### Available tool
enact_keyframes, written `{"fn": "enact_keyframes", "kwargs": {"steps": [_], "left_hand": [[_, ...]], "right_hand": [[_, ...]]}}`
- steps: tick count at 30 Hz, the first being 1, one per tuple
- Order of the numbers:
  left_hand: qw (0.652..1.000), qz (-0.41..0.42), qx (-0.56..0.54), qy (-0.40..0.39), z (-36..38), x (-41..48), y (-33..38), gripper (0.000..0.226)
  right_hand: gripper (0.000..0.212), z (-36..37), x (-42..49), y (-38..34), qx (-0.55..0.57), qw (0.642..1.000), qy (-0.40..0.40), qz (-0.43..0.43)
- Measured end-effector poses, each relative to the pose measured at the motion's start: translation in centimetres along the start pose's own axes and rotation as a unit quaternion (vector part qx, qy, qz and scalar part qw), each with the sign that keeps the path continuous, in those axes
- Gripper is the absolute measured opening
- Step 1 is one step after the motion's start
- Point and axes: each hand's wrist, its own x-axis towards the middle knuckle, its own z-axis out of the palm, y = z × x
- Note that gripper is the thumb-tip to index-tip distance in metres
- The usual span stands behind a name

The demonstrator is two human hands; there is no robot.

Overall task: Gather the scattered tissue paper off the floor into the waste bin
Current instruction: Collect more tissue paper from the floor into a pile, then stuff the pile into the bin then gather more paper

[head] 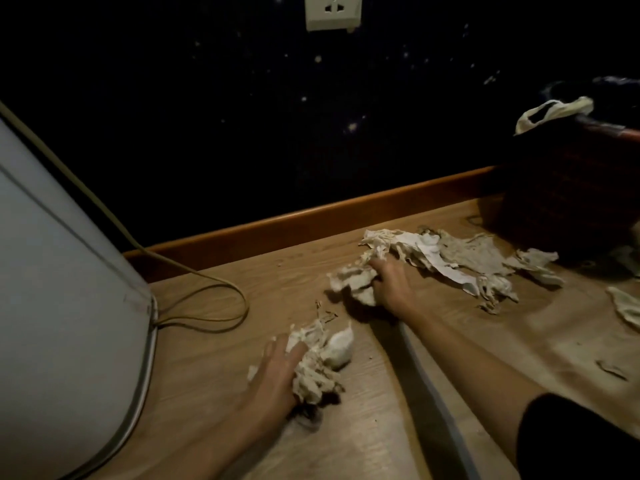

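Observation:
Crumpled off-white tissue paper lies on the wooden floor. My left hand (277,367) grips one bunched wad (322,362) near the middle of the view. My right hand (389,284) closes on a second wad (351,282) further back. A flat, spread heap of torn tissue (460,256) stretches from my right hand toward the dark woven waste bin (561,188) at the far right. A pale bag handle (550,112) hangs over the bin's rim. More tissue scraps (627,306) lie at the right edge.
A large white appliance (59,289) fills the left side, with a yellowish cable (207,282) looping on the floor beside it. A wooden skirting board (311,216) runs below a dark wall with a white socket (332,10). A small scrap (611,368) lies at lower right.

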Motion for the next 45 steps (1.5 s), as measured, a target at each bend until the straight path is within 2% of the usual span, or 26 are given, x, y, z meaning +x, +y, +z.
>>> {"fn": "enact_keyframes", "kwargs": {"steps": [4,6,8,10,12,14,16,18,20,22,26,30,35,39,42,45], "left_hand": [[0.989,-0.045,0.058,-0.131,1.7,-2.1,1.2,0.088],[0.984,-0.045,0.071,-0.159,1.8,-2.3,1.2,0.091],[0.983,-0.029,0.091,-0.159,1.7,-1.9,0.7,0.083],[0.985,-0.028,0.092,-0.146,2.0,-1.3,-0.1,0.075],[0.987,-0.033,0.096,-0.128,2.3,-0.8,-0.4,0.072],[0.989,-0.034,0.094,-0.110,2.7,-0.2,-0.7,0.067],[0.991,-0.030,0.093,-0.089,2.6,0.6,-0.7,0.055],[0.994,-0.016,0.086,-0.059,1.8,1.4,-0.3,0.041],[0.996,0.003,0.070,-0.059,0.0,2.3,0.4,0.026],[0.996,0.030,0.049,-0.067,-2.3,3.6,1.7,0.018],[0.996,0.053,0.042,-0.063,-6.7,8.7,7.1,0.028],[0.991,0.103,0.066,-0.058,-10.4,16.4,14.8,0.027],[0.990,0.127,0.061,0.011,-14.7,26.8,28.1,0.036],[0.984,0.168,0.010,0.065,-15.6,33.3,40.0,0.034],[0.976,0.200,-0.054,0.068,-13.9,36.8,47.5,0.043],[0.967,0.222,-0.105,0.065,-11.8,40.0,52.4,0.057]], "right_hand": [[0.049,-0.8,4.7,0.5,-0.062,0.998,-0.027,0.008],[0.051,-0.4,6.8,0.8,-0.079,0.995,-0.060,0.013],[0.057,0.0,8.3,1.4,-0.095,0.988,-0.111,0.042],[0.074,0.6,8.7,2.3,-0.093,0.977,-0.171,0.086],[0.080,1.5,8.3,3.2,-0.120,0.972,-0.182,0.083],[0.069,2.3,7.1,3.7,-0.130,0.984,-0.120,0.039],[0.054,3.1,5.5,3.8,-0.086,0.995,-0.043,0.008],[0.050,3.6,4.0,3.9,-0.057,0.998,-0.001,-0.013],[0.047,3.4,3.3,3.8,-0.048,0.998,-0.027,-0.035],[0.043,2.0,3.6,4.0,-0.041,0.993,-0.088,-0.064],[0.047,-4.8,5.7,4.0,-0.062,0.982,-0.143,-0.103],[0.036,-15.7,7.0,2.8,-0.065,0.979,-0.154,-0.115],[0.035,-31.6,8.6,4.7,-0.049,0.990,-0.040,-0.123],[0.037,-42.1,9.1,8.5,-0.010,0.995,0.063,-0.081],[0.037,-46.1,10.3,12.5,0.030,0.995,0.090,-0.034],[0.040,-48.1,11.4,16.4,0.048,0.985,0.162,0.024]]}}
